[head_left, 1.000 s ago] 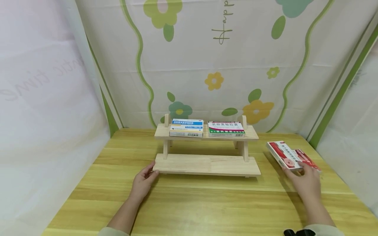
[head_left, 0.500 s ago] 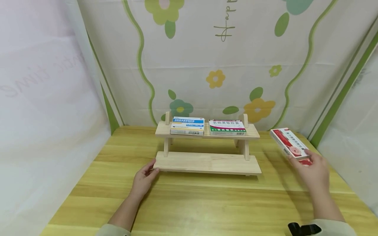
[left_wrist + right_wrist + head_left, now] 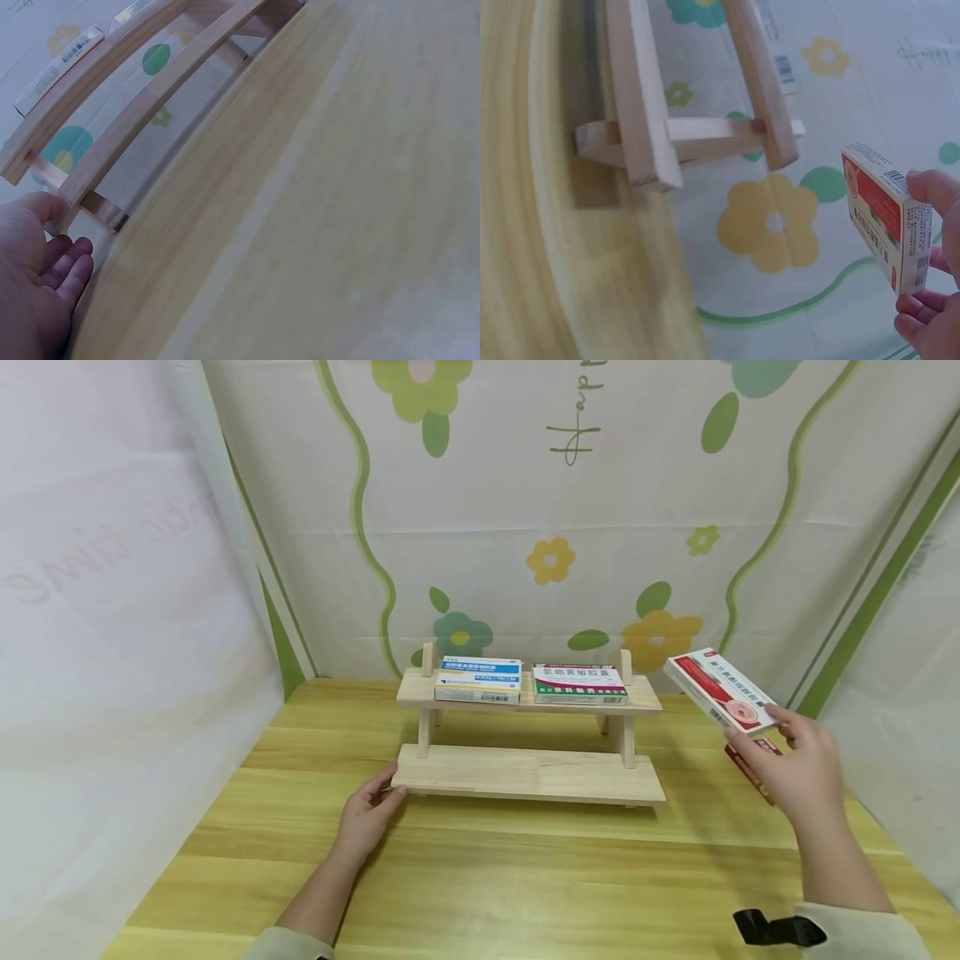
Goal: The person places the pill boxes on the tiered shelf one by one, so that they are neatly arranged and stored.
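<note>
Your right hand [image 3: 806, 768] is clamped on the near end of a red-and-white medicine box [image 3: 722, 691], thumb and fingers on opposite edges; you hold the box clear of the table [image 3: 510, 877], to the right of the two-tier wooden rack [image 3: 525, 772], tilted with its printed front face towards your head camera. A second, darker red box [image 3: 768, 746] lies on the table below it, partly hidden by your right hand. Your left hand [image 3: 363, 818] grips the left end of the rack's lower tier between thumb and fingers. On the upper tier, a blue-and-white medicine box [image 3: 477, 681] lies flat on the left, and just beside it, with a narrow gap between, lies a white capsule box [image 3: 579, 685] with magenta and green bands. Behind the rack hangs a floral-printed cloth [image 3: 480, 493]
</note>
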{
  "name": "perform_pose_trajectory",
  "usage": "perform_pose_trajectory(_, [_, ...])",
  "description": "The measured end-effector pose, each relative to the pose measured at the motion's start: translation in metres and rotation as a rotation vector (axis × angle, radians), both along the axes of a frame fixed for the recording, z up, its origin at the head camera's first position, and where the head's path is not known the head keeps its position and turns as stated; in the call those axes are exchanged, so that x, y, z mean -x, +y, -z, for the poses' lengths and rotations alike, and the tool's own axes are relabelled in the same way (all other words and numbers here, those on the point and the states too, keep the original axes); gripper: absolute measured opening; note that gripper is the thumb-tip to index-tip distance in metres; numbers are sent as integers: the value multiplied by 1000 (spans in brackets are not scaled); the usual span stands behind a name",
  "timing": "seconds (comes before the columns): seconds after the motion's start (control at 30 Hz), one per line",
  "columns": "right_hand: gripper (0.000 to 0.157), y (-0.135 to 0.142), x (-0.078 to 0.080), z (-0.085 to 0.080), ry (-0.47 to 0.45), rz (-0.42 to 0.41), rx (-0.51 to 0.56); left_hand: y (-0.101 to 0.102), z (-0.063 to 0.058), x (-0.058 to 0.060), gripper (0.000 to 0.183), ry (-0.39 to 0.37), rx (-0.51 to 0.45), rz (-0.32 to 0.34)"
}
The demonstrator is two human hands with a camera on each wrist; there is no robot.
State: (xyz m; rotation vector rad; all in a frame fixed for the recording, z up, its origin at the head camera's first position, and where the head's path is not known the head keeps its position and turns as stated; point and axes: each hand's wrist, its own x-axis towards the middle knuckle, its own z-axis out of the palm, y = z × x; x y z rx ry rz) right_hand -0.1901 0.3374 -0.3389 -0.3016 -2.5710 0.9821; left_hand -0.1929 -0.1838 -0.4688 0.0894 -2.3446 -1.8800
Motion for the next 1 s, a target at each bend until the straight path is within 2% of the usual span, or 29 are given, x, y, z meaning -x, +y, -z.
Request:
perform_pose_trajectory(0.2, [81,-18,-1,-16,21,-65,5,0,1,1,51,1,-4,-6])
perform_pose_trajectory(0.4, [79,-39,0,-23,37,-146,26,0,2,1,50,0,-9,-11])
perform_pose_trajectory(1.0, [67,-109,1,-27,114,-391,58,0,3,2,50,-4,-17,-13])
